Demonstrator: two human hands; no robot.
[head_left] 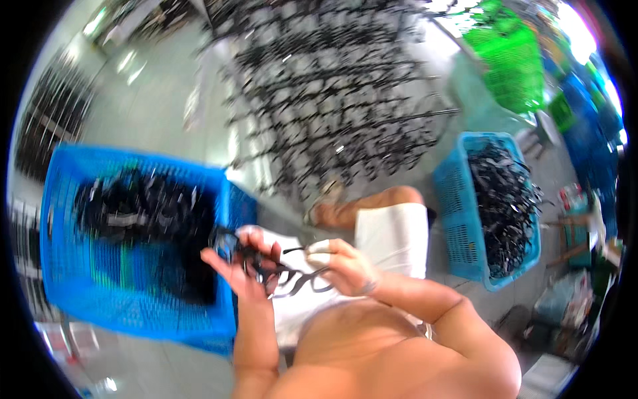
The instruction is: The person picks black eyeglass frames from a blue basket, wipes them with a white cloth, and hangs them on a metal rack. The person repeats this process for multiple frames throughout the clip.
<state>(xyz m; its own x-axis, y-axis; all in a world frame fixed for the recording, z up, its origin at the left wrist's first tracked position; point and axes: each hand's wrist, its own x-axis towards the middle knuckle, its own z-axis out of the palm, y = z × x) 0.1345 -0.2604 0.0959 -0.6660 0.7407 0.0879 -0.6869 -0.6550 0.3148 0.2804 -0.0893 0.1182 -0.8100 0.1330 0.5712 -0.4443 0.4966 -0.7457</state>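
Note:
Black eyeglass frames are held between my two hands, in front of my lap. My left hand is closed around several of them, and its fingers are slightly blurred. With white covers on some fingertips, my right hand pinches the nearest eyeglass frame by its side. To the left, beside my left hand, stands a large blue basket with a dark heap of black eyeglass frames inside. Motion blur hides the details of that heap.
A rack hung with rows of black frames stands ahead. On the right is a light blue basket full of black pieces. A green basket sits at the far right, and a wooden stool stands below it.

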